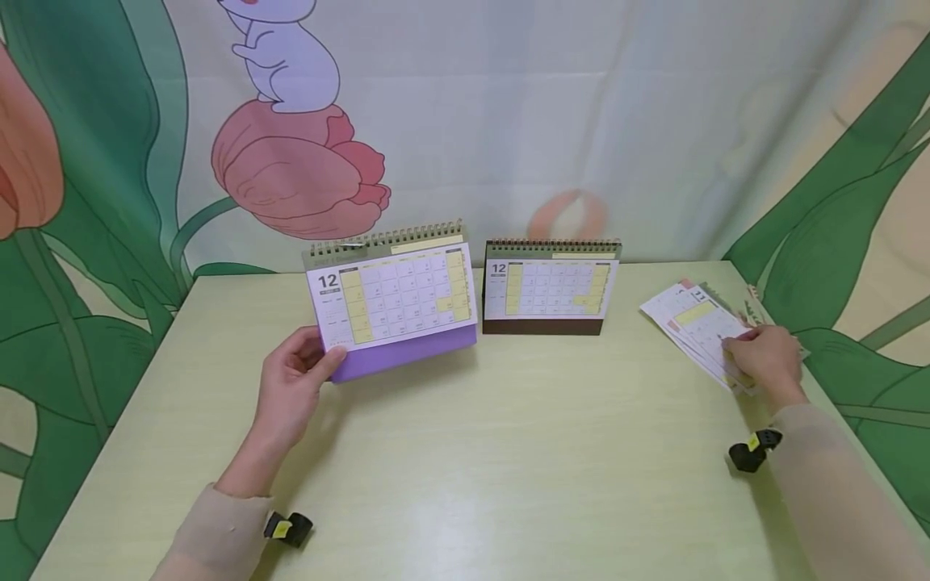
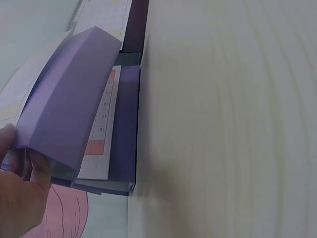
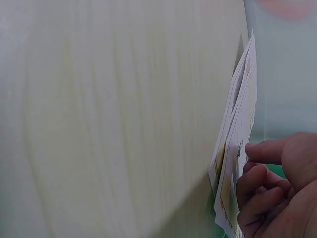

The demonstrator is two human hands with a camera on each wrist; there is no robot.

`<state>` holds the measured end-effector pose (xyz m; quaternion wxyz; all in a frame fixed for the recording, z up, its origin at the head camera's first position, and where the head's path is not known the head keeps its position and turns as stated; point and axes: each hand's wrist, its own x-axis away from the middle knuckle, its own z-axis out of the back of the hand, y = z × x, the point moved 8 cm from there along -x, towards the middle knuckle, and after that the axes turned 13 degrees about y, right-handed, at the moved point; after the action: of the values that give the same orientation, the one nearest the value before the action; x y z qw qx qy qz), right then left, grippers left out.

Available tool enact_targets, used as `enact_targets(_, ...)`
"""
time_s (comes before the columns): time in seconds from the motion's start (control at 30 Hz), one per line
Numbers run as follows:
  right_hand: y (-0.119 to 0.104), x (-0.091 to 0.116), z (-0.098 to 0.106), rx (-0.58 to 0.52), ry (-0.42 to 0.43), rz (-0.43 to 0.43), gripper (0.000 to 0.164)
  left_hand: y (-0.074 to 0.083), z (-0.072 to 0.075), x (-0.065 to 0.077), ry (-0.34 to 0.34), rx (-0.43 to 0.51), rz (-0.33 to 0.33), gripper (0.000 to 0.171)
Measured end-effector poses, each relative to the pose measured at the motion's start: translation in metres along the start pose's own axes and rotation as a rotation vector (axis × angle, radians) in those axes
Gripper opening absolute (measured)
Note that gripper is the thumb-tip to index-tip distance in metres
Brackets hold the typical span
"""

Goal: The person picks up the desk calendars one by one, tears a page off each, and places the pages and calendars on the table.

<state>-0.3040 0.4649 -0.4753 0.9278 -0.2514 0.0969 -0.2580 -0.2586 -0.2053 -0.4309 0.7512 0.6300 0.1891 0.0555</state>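
My left hand (image 1: 291,387) grips the lower left corner of a purple-based desk calendar (image 1: 395,303), thumb in front and fingers behind. The calendar leans at an angle, its spiral binding on top and a page marked 12 facing me. Behind it, in the left wrist view, a second purple calendar (image 2: 130,124) stands on the table. At the far right, my right hand (image 1: 770,359) pinches at loose calendar pages (image 1: 693,319) fanned in a pile. In the right wrist view its fingers are curled beside the sheets (image 3: 233,158); exactly how many they hold is hidden.
A smaller-looking calendar with a dark brown base (image 1: 541,327) stands right of the purple one, also showing 12. The pale table (image 1: 508,468) ends at a printed curtain (image 1: 472,121) close behind the calendars. Each wrist carries a small black camera (image 1: 291,530).
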Motion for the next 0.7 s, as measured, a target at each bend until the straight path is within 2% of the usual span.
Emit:
enact_targets(0.13, -0.005, 0.002, -0.001, -0.032, -0.013, 0.041, 0.040, -0.002, 0.005, -0.001, 0.005, -0.017, -0.001, 0.034)
enact_targets(0.37, -0.028, 0.009, -0.006, -0.079, -0.034, 0.191, 0.039, -0.009, 0.019, -0.002, 0.026, -0.047, 0.008, 0.035)
enact_targets(0.7, -0.062, 0.025, -0.012, -0.086, -0.039, 0.377, 0.031, -0.018, 0.051, -0.008, 0.087, -0.054, 0.029, 0.037)
